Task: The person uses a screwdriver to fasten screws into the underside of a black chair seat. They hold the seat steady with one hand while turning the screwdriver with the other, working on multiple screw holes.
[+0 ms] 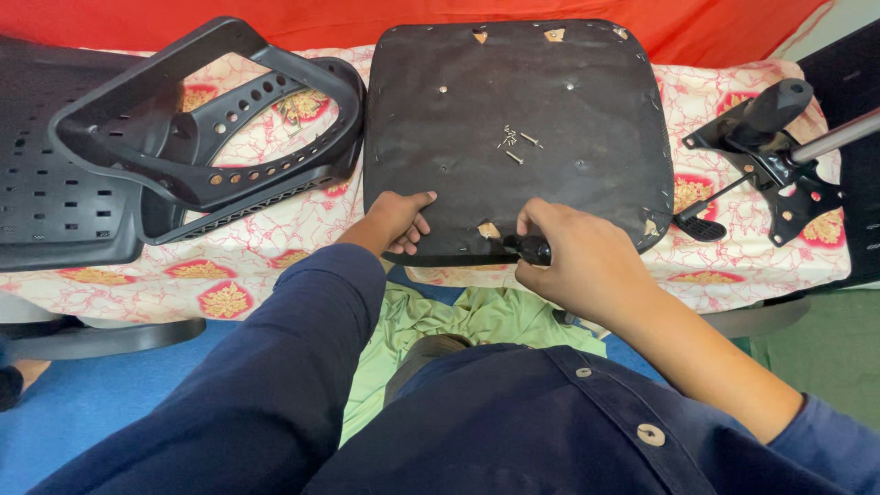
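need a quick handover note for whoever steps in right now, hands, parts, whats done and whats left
Left hand: resting flat on the near edge of the upturned chair seat base, holding nothing.
Right hand: closed on a small black tool handle at the seat's near edge; its tip is hidden.
Parts: loose screws lie on the middle of the seat base. Black armrest frame sits to the left, tilt mechanism with gas cylinder to the right, all on the patterned cloth.
Done: nothing is mounted on the seat base.
Left: screws, armrest frame and mechanism all lie unattached.
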